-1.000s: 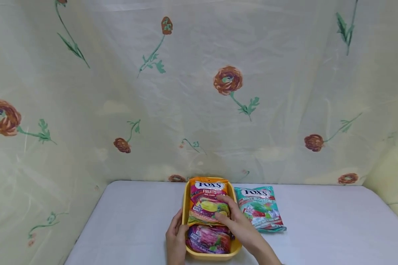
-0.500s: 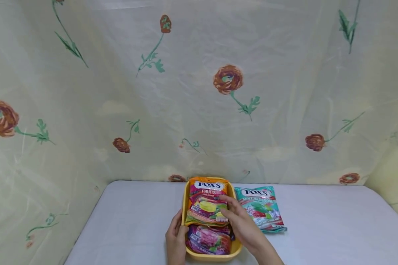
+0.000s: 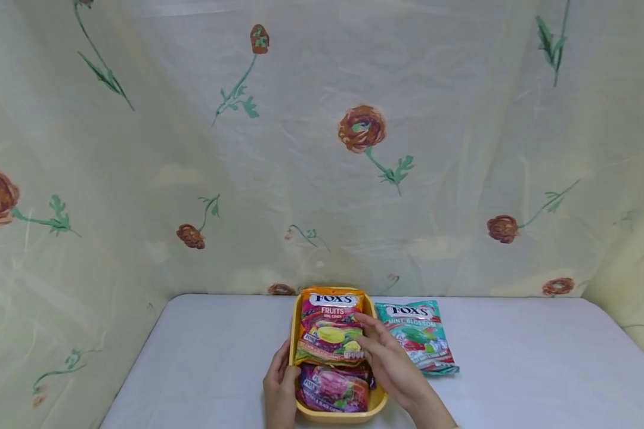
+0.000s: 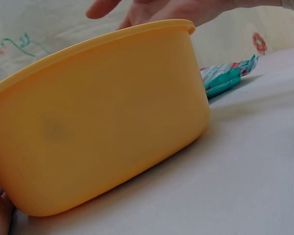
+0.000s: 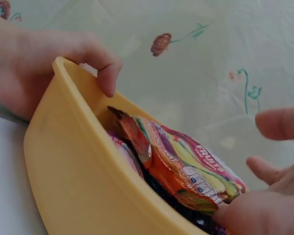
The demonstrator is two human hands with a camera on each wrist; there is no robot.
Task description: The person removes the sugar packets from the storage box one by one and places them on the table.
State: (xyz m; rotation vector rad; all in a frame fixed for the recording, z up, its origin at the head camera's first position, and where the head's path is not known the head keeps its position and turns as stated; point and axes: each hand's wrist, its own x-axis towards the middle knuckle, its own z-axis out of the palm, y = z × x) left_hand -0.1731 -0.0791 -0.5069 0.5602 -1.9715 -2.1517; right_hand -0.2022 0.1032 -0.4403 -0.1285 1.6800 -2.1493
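A yellow plastic tub (image 3: 378, 400) stands on the table with candy bags inside. On top lies an orange and pink Fox's Fruits candy bag (image 3: 330, 326); a purple candy bag (image 3: 334, 390) shows below it. My left hand (image 3: 281, 387) grips the tub's left wall, thumb over the rim, as the right wrist view shows. At the Fruits bag's right edge is my right hand (image 3: 394, 364), fingers spread apart. In the right wrist view its thumb (image 5: 255, 215) touches the bag's lower corner. A green Fox's Mint Blossom candy bag (image 3: 414, 338) lies right of the tub, partly behind my right hand.
The table (image 3: 515, 363) has a white cover and extends to both sides of the tub. Behind and beside it hangs a pale flowered cloth (image 3: 434, 179). The tub stands close to the table's back edge.
My right hand has drawn back slightly from over the Fruits bag to its right edge, and the bag sits a little differently. The left hand keeps its grip. The head view has shifted slightly.
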